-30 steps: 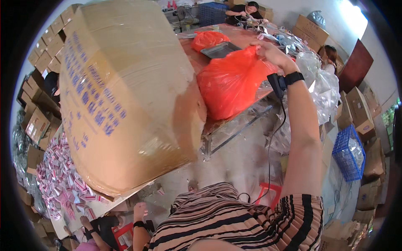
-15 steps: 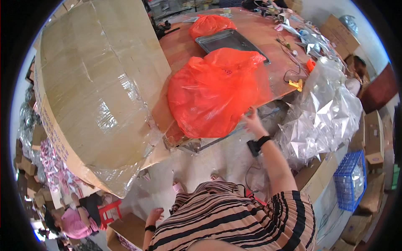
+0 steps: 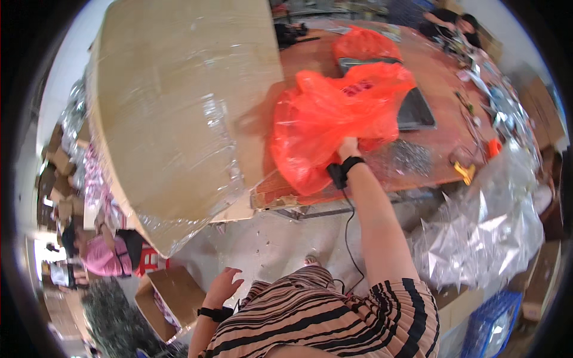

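A large, crumpled red plastic bag [image 3: 334,113] lies on the reddish table top [image 3: 441,95] in front of me. My right hand [image 3: 349,148] reaches out to its near side, closed on the plastic, with the fingertips hidden in its folds. Just right of that hand a patch of small grey metal pieces [image 3: 413,158] is spread on the table. The bag partly covers a dark metal tray [image 3: 415,112]. Low beside my body, my left hand [image 3: 224,287] hangs with its fingers apart, holding nothing.
A big taped cardboard box [image 3: 179,119] fills the left. Another red bag [image 3: 367,45] sits behind the tray. Right are a yellow clamp-like tool [image 3: 464,172], clear plastic with silvery stars [image 3: 477,232] and a blue crate [image 3: 492,325]. An open carton [image 3: 173,301] and a pink-clad person [image 3: 107,256] are lower left.
My right hand has moved onto the bag and gripped it. The bag is pulled into a different shape, and the small metal pieces now show. My view has shifted, and my left hand is higher.
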Action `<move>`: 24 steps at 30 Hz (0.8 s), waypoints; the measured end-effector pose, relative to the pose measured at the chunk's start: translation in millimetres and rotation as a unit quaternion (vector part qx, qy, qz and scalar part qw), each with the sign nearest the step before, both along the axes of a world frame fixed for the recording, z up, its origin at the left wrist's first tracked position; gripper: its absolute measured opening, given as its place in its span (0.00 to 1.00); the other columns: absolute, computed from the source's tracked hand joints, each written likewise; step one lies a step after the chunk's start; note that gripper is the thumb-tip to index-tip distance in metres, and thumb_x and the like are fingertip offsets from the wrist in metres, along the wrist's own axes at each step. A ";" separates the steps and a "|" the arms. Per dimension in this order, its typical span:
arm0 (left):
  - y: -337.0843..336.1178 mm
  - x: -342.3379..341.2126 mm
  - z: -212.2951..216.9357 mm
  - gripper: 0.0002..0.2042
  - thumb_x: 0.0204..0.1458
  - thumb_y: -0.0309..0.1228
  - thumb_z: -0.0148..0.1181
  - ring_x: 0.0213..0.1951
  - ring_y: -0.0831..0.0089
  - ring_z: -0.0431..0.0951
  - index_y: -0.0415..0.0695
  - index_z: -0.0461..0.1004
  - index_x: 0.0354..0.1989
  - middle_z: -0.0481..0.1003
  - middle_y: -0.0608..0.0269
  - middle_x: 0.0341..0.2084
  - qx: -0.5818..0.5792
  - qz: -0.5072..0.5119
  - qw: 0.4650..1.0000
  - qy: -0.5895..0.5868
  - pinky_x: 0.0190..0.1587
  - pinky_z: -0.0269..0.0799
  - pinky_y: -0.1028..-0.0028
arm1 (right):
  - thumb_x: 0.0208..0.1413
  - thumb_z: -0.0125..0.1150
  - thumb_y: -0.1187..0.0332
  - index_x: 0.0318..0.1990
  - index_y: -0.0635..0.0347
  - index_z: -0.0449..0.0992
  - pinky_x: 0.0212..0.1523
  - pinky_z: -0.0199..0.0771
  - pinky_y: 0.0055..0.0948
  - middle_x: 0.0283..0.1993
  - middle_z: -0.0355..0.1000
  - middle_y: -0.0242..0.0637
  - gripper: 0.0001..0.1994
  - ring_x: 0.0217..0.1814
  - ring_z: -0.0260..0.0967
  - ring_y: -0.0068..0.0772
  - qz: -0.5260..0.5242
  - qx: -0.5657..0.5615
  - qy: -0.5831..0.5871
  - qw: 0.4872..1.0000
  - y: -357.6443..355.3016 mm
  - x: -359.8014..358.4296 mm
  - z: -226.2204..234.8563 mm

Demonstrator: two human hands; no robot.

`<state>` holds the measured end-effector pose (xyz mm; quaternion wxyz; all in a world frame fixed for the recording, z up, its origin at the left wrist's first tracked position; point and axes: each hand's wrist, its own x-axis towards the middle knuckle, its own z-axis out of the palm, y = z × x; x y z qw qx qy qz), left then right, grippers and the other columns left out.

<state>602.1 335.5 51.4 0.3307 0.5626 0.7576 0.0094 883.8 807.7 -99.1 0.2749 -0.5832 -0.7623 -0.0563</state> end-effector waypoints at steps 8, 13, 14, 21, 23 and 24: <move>-44.1 -7.5 32.7 0.15 0.48 0.37 0.57 0.42 0.53 0.72 0.45 0.72 0.43 0.71 0.50 0.40 0.035 0.038 0.998 0.034 0.44 0.68 0.60 | 0.50 0.50 0.64 0.43 0.56 0.73 0.50 0.65 0.36 0.44 0.71 0.45 0.14 0.48 0.65 0.46 0.060 -0.060 -0.200 0.976 20.2 39.4 51.6; -43.4 -26.5 84.9 0.11 0.49 0.37 0.55 0.31 0.54 0.71 0.44 0.73 0.20 0.72 0.55 0.21 0.132 0.029 0.975 0.174 0.35 0.66 0.60 | 0.49 0.50 0.64 0.40 0.56 0.75 0.48 0.66 0.37 0.39 0.72 0.46 0.13 0.46 0.67 0.46 0.154 0.017 -0.327 0.932 -29.1 193.5 42.2; -43.0 -35.0 88.6 0.08 0.48 0.34 0.56 0.31 0.54 0.72 0.43 0.73 0.23 0.72 0.54 0.22 0.218 0.029 0.961 0.170 0.34 0.66 0.61 | 0.49 0.50 0.65 0.39 0.56 0.75 0.48 0.66 0.37 0.38 0.73 0.46 0.12 0.45 0.67 0.47 0.164 0.033 -0.346 0.923 -25.0 134.5 71.6; -93.1 -45.4 222.0 0.12 0.41 0.18 0.58 0.36 0.59 0.73 0.40 0.72 0.36 0.70 0.54 0.36 0.606 0.188 0.735 0.238 0.36 0.72 0.69 | 0.55 0.54 0.68 0.42 0.71 0.73 0.40 0.70 0.35 0.41 0.73 0.47 0.13 0.40 0.70 0.44 0.216 0.111 0.219 0.945 -157.9 10.1 332.6; -117.7 -36.4 269.9 0.13 0.40 0.17 0.58 0.36 0.65 0.73 0.40 0.73 0.37 0.71 0.54 0.39 0.660 0.174 0.660 0.315 0.36 0.71 0.72 | 0.55 0.54 0.69 0.41 0.70 0.73 0.41 0.70 0.35 0.41 0.73 0.45 0.12 0.40 0.69 0.42 0.307 0.162 0.340 0.874 -231.5 -41.3 397.0; -132.1 -23.2 286.1 0.12 0.40 0.16 0.58 0.35 0.67 0.73 0.38 0.73 0.36 0.71 0.51 0.39 0.705 0.199 0.610 0.302 0.35 0.71 0.74 | 0.55 0.54 0.69 0.40 0.70 0.73 0.41 0.70 0.34 0.40 0.72 0.45 0.11 0.40 0.68 0.41 0.356 0.216 0.351 0.839 -262.8 -65.2 419.6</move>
